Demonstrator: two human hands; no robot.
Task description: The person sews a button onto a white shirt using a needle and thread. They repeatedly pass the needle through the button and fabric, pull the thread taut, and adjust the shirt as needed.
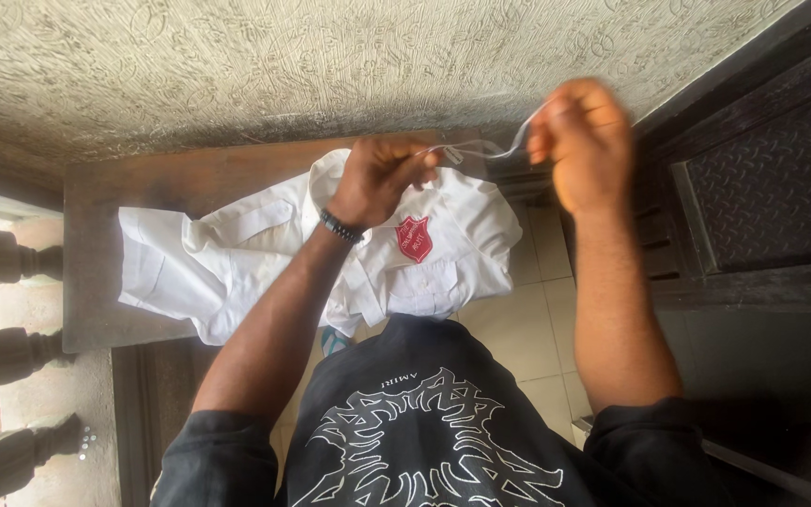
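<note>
Both hands are raised over a white shirt (312,253) spread on a dark wooden bench (143,183); left hand (382,178) and right hand (582,141) each pinch one end of a thin pale wire hanger (481,147). Its long axis runs side to side between the fingertips, just above the collar, left hand nearer the cloth. Shirt is soft, creased cotton with a red shield-shaped patch (414,238); the hanger is blurred.

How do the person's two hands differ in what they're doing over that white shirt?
The left hand wears a dark beaded bracelet; the right hand has a bare wrist. The left hand hovers low over the white shirt with a red shield-shaped badge; the right hand is raised off to the side, past the shirt's edge, and looks blurred. Both pinch the same thin pale wire hanger stretched between them.
</note>
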